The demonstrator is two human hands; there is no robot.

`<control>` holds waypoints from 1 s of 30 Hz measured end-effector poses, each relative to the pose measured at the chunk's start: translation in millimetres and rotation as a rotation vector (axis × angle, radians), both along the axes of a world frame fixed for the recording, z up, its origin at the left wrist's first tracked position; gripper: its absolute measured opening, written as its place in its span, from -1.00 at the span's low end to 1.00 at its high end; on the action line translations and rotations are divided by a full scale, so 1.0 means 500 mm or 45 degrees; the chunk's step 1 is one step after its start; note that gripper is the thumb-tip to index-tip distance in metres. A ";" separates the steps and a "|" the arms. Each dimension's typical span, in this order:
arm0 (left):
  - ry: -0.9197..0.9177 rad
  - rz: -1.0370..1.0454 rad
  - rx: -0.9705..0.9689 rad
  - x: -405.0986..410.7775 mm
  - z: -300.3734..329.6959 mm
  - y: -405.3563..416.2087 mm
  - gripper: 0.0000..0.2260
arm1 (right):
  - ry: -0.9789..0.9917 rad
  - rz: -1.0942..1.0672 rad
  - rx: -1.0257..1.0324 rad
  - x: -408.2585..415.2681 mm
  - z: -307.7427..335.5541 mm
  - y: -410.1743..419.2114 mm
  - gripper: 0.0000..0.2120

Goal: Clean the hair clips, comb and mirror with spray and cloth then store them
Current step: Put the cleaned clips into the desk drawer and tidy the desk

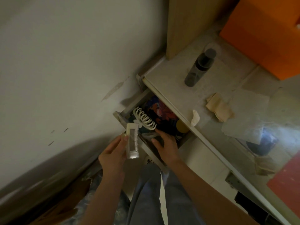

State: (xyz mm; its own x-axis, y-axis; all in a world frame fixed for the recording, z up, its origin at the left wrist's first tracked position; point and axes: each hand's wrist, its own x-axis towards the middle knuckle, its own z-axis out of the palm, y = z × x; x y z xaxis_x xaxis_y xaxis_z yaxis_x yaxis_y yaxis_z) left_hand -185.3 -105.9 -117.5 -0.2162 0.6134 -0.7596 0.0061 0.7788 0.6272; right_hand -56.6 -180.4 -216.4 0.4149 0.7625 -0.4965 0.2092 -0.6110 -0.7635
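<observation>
An open drawer [121,118] sits under the pale countertop [170,82]. Inside it lies a white claw hair clip [144,118] on top of dark, colourful items. My left hand [113,153] holds a white rectangular hair clip [132,140] just in front of the drawer's near corner. My right hand [165,143] reaches into the drawer with its fingers resting on the contents beside the claw clip. A dark spray bottle [200,67] stands on the countertop. A beige folded cloth [219,108] lies on the counter, and the mirror [253,125] lies flat beside it.
A small crumpled white wad [195,118] lies near the counter's front edge. An orange box [263,33] stands at the back right beside a wooden panel [186,26]. A white wall [65,70] fills the left. A red object [287,181] sits at the right edge.
</observation>
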 end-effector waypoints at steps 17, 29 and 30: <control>-0.167 -0.067 0.004 0.074 0.049 -0.026 -0.74 | 0.484 -0.302 0.321 -0.003 0.186 -0.010 -0.54; -0.115 -0.478 0.328 0.068 0.033 -0.052 -0.71 | 0.474 -0.436 0.295 0.013 0.165 -0.019 -0.53; -0.068 -0.545 0.363 0.061 0.024 -0.053 -0.71 | 0.462 -0.441 0.284 0.016 0.160 -0.020 -0.52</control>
State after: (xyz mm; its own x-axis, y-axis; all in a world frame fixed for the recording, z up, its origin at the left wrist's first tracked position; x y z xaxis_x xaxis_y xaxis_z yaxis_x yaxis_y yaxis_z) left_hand -154.8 -132.2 -105.6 0.1341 0.8226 -0.5526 0.2492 0.5117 0.8222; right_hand -48.4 -190.5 -136.5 0.4925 0.7150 -0.4961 -0.2761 -0.4122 -0.8682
